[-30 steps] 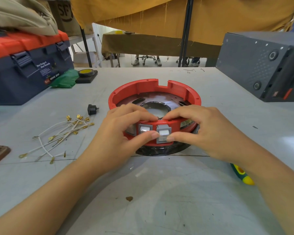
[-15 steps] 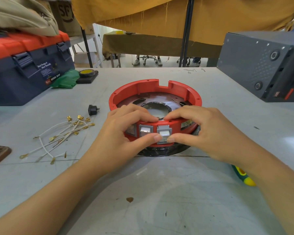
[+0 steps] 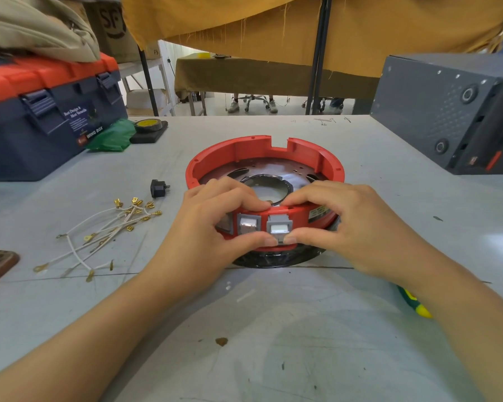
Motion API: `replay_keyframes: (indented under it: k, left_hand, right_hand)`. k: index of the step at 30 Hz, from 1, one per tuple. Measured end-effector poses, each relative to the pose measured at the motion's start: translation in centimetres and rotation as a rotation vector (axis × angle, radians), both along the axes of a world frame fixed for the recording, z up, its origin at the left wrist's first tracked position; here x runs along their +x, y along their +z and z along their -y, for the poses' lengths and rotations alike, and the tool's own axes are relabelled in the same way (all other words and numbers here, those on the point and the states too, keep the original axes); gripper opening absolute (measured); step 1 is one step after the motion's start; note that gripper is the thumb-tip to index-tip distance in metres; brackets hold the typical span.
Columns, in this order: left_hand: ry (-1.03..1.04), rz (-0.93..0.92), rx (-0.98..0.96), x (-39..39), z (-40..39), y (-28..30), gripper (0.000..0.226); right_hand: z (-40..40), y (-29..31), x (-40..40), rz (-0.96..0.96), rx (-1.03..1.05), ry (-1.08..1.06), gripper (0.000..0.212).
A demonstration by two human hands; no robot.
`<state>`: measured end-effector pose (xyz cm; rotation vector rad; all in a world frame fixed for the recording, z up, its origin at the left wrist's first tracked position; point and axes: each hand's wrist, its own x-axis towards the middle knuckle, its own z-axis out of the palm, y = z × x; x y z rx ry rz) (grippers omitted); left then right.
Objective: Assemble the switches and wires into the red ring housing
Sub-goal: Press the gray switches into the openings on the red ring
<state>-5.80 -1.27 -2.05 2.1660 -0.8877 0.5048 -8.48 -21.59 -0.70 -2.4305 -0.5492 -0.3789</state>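
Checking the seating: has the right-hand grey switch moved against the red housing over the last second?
Yes. The switch has gone slightly inward and sits squarer in the red housing, no longer sticking out tilted.

Grey worktable [image 3: 273,329] — mustard cloth [image 3: 360,27] overhead, draped table [image 3: 259,76] beyond

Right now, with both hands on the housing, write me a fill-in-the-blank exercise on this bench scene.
1. Both thumbs press the grey rocker switch into the ____ wall of the red plastic ring housing.
2. The loose white wires with brass terminals lie on the grey table beside the ____ hand.
3. The small black plug-like part lies between those wires and the ____.
4. The left hand and right hand both grip the housing's ____.

Missing words: near; left; housing; rim
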Motion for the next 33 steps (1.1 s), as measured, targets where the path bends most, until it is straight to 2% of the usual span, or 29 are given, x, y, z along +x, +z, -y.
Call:
replay_keyframes:
  k: [7,19,24,28,33]
  left_hand:
    - [0.017,0.002,-0.005,-0.05,0.23,0.07,0.030]
    - [0.043,0.022,0.004,-0.19,0.34,0.00,0.035]
    - [0.030,0.006,0.024,-0.16,0.29,0.21,0.036]
    - [-0.024,-0.062,-0.023,0.18,0.05,0.58,0.032]
    - [0.008,-0.042,-0.060,0.39,0.33,0.28,0.022]
  right_hand:
    - [0.09,-0.28,0.21,0.030,0.064,-0.004,0.029]
    - [0.11,-0.23,0.30,0.080,0.040,-0.013,0.029]
    - [-0.02,-0.14,0.16,0.071,0.041,0.004,0.049]
    - [0.10,-0.32,0.23,0.076,0.064,0.008,0.035]
    - [0.22,-0.27,0.26,0.045,0.071,0.032,0.028]
